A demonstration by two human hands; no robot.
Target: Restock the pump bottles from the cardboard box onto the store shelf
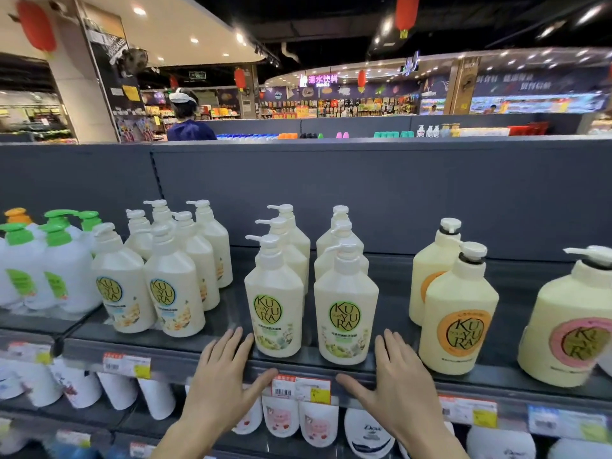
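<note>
Two bare hands, left (pixel 222 376) and right (pixel 399 379). No gloves, rings or watch showing. Forearms bare to the frame edge, no sleeves in sight.

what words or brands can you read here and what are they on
"KUYURA": green-ringed label on the front pump bottle between the hands, and its neighbour
"KUYURA": blue-ringed bottle to the left
"KUYURA": orange-ringed bottle to the right
"KUYURA": pink-ringed bottle at far right, partly blurred
"Dove": white pouch on the lower shelf
Price tags, small print on the bottles and the far neon sign: too blurred to read
</note>
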